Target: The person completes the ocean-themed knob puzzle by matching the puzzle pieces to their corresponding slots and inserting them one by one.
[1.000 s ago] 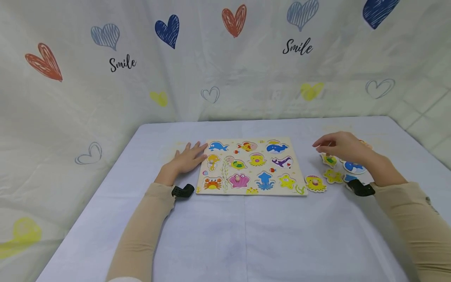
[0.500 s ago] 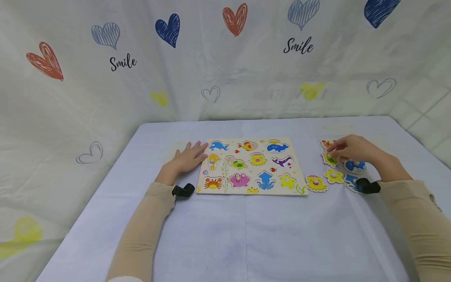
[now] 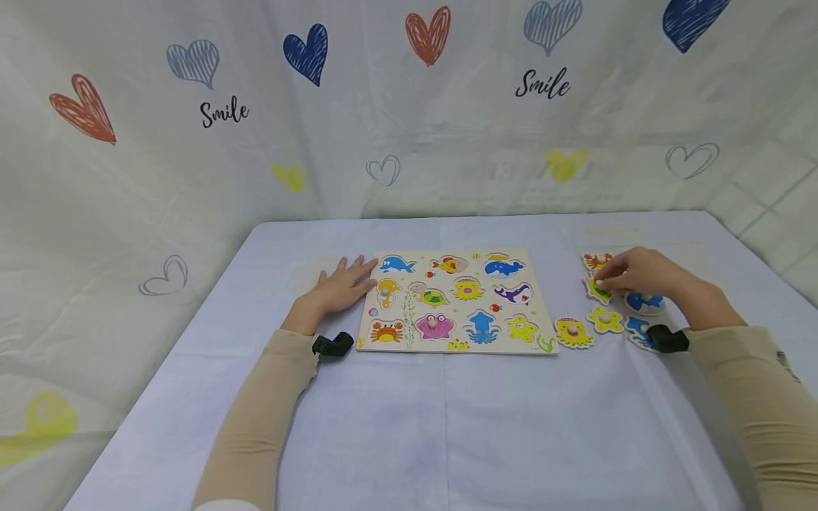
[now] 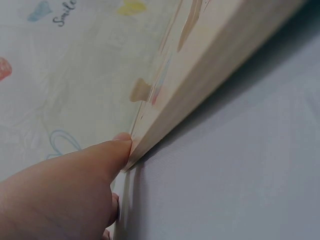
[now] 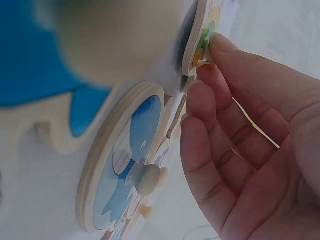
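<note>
My right hand [image 3: 645, 271] pinches the green and yellow turtle puzzle piece [image 3: 597, 292] between thumb and index finger, its knob hidden by the fingertips. In the right wrist view the turtle piece [image 5: 201, 45] is at the thumb tip, the other fingers curled below. My left hand [image 3: 341, 289] lies with spread fingers at the left edge of the wooden sea-animal puzzle board [image 3: 422, 259]. Seen from the left wrist, the thumb [image 4: 110, 152] touches the board's edge and a wooden knob [image 4: 140, 90] stands up from the board.
Around the right hand lie a crab piece [image 3: 594, 260], a round whale piece [image 3: 644, 302], a starfish piece [image 3: 604, 319] and a blue piece [image 3: 636, 331]. An octopus piece [image 3: 574, 332] sits beside the board's right corner. A printed curtain [image 3: 422, 128] hangs behind the table.
My right hand has come down onto the turtle piece and now pinches it; the crab piece has come into sight. The left hand stays at the board.
</note>
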The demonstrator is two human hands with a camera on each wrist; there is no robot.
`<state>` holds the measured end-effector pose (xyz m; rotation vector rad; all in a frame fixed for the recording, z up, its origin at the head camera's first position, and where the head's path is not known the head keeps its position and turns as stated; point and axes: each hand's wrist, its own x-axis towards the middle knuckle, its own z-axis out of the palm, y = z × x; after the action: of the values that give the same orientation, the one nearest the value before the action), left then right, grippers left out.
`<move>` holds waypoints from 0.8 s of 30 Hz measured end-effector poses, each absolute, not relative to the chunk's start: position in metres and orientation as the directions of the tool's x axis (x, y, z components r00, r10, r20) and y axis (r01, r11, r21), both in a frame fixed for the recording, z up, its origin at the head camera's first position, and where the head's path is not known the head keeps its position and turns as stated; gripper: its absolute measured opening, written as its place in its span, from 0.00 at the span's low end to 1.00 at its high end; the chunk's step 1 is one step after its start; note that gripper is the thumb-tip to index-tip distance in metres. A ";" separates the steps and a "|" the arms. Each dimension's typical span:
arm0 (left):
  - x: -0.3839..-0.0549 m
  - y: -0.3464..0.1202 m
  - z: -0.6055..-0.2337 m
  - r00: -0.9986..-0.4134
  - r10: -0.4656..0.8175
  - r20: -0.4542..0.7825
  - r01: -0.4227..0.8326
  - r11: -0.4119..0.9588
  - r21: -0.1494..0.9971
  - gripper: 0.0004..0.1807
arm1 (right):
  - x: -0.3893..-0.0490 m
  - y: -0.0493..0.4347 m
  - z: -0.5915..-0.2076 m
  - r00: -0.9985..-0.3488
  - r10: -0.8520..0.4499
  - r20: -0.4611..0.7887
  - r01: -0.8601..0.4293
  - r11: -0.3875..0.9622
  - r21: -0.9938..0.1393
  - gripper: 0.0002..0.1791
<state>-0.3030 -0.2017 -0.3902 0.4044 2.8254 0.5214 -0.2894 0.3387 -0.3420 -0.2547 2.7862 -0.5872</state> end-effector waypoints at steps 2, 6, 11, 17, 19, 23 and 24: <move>-0.303 -0.202 -0.390 -0.933 0.311 -0.182 0.226 0.898 0.377 0.35 | -0.289 0.338 -0.341 -0.945 -0.224 -0.239 -0.110 0.904 -0.413 0.14; -0.304 -0.202 -0.391 -0.934 0.311 -0.178 0.229 0.900 0.372 0.35 | -0.288 0.337 -0.341 -0.946 -0.224 -0.236 -0.113 0.907 -0.405 0.13; -0.304 -0.201 -0.392 -0.933 0.316 -0.172 0.236 0.898 0.370 0.35 | -0.288 0.337 -0.342 -0.947 -0.236 -0.220 -0.134 0.908 -0.396 0.12; -0.303 -0.201 -0.390 -0.932 0.318 -0.173 0.234 0.894 0.381 0.35 | -0.287 0.335 -0.338 -0.946 -0.248 -0.206 -0.155 0.910 -0.385 0.11; -0.303 -0.202 -0.390 -0.932 0.319 -0.172 0.235 0.894 0.381 0.35 | -0.286 0.332 -0.336 -0.946 -0.252 -0.202 -0.162 0.911 -0.379 0.11; -0.304 -0.202 -0.392 -0.933 0.316 -0.173 0.234 0.896 0.378 0.35 | -0.281 0.325 -0.328 -0.945 -0.268 -0.185 -0.184 0.908 -0.376 0.10; -0.305 -0.202 -0.392 -0.933 0.315 -0.173 0.233 0.897 0.376 0.35 | -0.280 0.323 -0.326 -0.945 -0.273 -0.180 -0.190 0.907 -0.376 0.10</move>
<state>-0.3047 -0.2021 -0.3922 0.4145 2.8328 0.5208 -0.2795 0.3229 -0.3265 -0.3493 2.8417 -0.5276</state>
